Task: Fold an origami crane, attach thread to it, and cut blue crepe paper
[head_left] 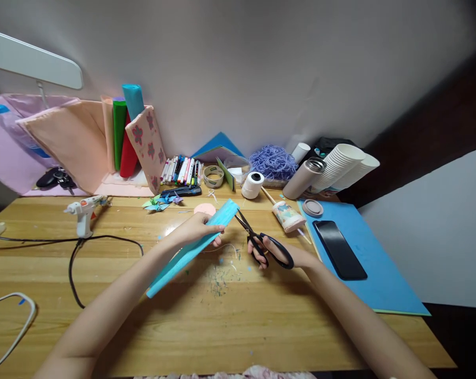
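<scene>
My left hand (pixel 200 230) grips a long folded strip of turquoise crepe paper (pixel 178 263), thumb on top, with the strip slanting from lower left to upper right. Black-handled scissors (pixel 253 231) are in my right hand (pixel 275 252), its fingers through the loops. Their blades are parted, and the tips sit at the strip's upper right end; whether they touch the paper I cannot tell. Small blue-green scraps (pixel 219 281) lie on the wooden table below. A pink paper disc (pixel 204 209) rests just behind my left hand.
At left stands a white glue gun (pixel 84 215) with its black cord across the table. Markers (pixel 181 171), a tape roll (pixel 213 177), a thread spool (pixel 252 185) and purple yarn (pixel 272 162) line the wall. A decorated paper cup (pixel 288 215), a tumbler (pixel 304 179) and a phone (pixel 339 250) on a blue sheet (pixel 383 268) are at right.
</scene>
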Available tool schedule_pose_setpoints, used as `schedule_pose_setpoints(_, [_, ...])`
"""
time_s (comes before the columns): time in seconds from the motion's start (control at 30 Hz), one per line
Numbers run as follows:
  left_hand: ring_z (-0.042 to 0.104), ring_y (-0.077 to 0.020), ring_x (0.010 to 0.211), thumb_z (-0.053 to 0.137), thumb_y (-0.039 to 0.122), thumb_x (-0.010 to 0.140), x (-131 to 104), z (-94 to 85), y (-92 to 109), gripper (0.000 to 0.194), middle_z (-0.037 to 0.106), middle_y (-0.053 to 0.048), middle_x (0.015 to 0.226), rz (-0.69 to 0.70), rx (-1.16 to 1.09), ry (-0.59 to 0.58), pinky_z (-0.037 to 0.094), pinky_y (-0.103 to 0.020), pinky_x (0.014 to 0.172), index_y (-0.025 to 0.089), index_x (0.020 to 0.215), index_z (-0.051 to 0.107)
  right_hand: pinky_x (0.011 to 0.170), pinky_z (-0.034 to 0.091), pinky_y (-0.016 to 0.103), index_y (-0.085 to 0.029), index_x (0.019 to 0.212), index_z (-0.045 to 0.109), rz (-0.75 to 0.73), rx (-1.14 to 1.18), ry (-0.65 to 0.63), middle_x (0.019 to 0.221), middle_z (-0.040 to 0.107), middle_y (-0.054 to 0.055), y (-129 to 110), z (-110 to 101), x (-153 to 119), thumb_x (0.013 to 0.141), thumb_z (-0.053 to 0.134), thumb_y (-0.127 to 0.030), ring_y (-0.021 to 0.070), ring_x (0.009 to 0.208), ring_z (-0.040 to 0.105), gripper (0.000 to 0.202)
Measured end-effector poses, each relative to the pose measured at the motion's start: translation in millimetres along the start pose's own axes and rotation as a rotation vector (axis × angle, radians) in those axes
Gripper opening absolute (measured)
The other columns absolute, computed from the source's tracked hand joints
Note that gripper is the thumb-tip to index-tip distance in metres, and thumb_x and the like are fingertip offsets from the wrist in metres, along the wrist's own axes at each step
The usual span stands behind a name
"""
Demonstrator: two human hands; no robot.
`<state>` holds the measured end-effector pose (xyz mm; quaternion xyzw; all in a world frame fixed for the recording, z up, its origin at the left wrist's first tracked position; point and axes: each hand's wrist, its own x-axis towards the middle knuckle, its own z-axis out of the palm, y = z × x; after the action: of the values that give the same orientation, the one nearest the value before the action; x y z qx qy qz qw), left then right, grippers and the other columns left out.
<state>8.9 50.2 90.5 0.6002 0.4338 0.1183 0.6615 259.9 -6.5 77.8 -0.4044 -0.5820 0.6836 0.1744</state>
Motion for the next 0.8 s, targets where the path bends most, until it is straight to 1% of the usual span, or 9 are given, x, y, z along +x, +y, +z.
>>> schedule_pose_setpoints(0.13, [0.061,-0.0157,0.061,0.061,0.047,0.072,-0.6,-2.9,-0.7,0.034,0.068,-0.005,0.068,-0.023,0.015,-0.089,0.044,-0.024,0.059,0.013,0.074,0.064,0.053,0.043,0.026,-0.016,0.085,0.053,-0.017,-0.140,-0.073,0.062,0.048,-0.001,-7.7,-7.5,9.8,0.071,0.030,-0.079,0.0121,0.052,0.050,0.069])
schedule_pose_setpoints(0.23, [0.061,-0.0157,0.061,0.061,0.048,0.072,-1.0,-7.5,-3.7,0.036,0.068,-0.006,0.068,-0.012,0.053,-0.101,0.044,-0.024,0.060,0.013,0.073,0.065,0.049,0.042,0.024,-0.015,0.082,0.052,-0.045,-0.162,-0.092,0.059,0.045,-0.003,-5.9,-10.0,14.3,0.071,0.028,-0.079,0.0099,0.047,0.047,0.069])
schedule_pose_setpoints(0.33, [0.061,-0.0159,0.062,0.061,0.049,0.071,0.0,-11.7,-8.1,0.036,0.068,-0.007,0.069,-0.028,0.064,-0.113,0.045,-0.024,0.062,0.013,0.073,0.065,0.043,0.041,0.022,-0.015,0.077,0.051,-0.039,-0.163,-0.048,0.053,0.042,-0.005,-1.7,-7.7,16.5,0.068,0.031,-0.081,0.0088,0.042,0.046,0.070])
schedule_pose_setpoints(0.43, [0.062,-0.0157,0.063,0.062,0.049,0.071,1.3,-14.0,-10.7,0.037,0.068,-0.008,0.070,-0.038,0.040,-0.117,0.045,-0.024,0.062,0.012,0.075,0.065,0.036,0.038,0.021,-0.016,0.072,0.050,0.004,-0.143,0.044,0.049,0.040,-0.006,2.0,-2.7,16.5,0.059,0.041,-0.083,0.0076,0.037,0.041,0.069])
schedule_pose_setpoints(0.5, [0.061,-0.0151,0.063,0.062,0.048,0.072,2.1,-15.0,-10.4,0.037,0.068,-0.007,0.069,-0.035,0.029,-0.122,0.045,-0.024,0.062,0.012,0.077,0.066,0.033,0.037,0.020,-0.016,0.071,0.050,0.025,-0.130,0.091,0.048,0.039,-0.007,2.9,0.7,15.0,0.057,0.045,-0.083,0.0068,0.036,0.038,0.068])
schedule_pose_setpoints(0.57, [0.061,-0.0146,0.062,0.063,0.047,0.071,2.7,-15.6,-8.0,0.036,0.067,-0.006,0.067,-0.026,0.027,-0.147,0.045,-0.024,0.062,0.012,0.077,0.066,0.035,0.039,0.021,-0.015,0.074,0.051,0.012,-0.122,0.087,0.048,0.040,-0.006,2.2,3.5,12.7,0.060,0.042,-0.083,0.0072,0.036,0.039,0.070])
schedule_pose_setpoints(0.7, [0.060,-0.0149,0.061,0.066,0.044,0.070,1.9,-13.8,1.3,0.032,0.066,-0.005,0.063,-0.015,0.029,-0.213,0.045,-0.024,0.062,0.013,0.074,0.066,0.042,0.042,0.022,-0.014,0.082,0.053,-0.047,-0.105,0.023,0.051,0.043,-0.005,0.3,7.0,10.7,0.063,0.032,-0.084,0.0093,0.041,0.046,0.076])
schedule_pose_setpoints(0.8, [0.059,-0.0139,0.058,0.066,0.042,0.069,0.1,-10.7,6.2,0.030,0.066,-0.004,0.063,-0.031,0.055,-0.202,0.045,-0.023,0.061,0.013,0.072,0.067,0.042,0.041,0.022,-0.014,0.080,0.054,-0.051,-0.096,0.045,0.051,0.044,-0.004,4.3,8.1,14.7,0.063,0.033,-0.084,0.0093,0.042,0.046,0.075])
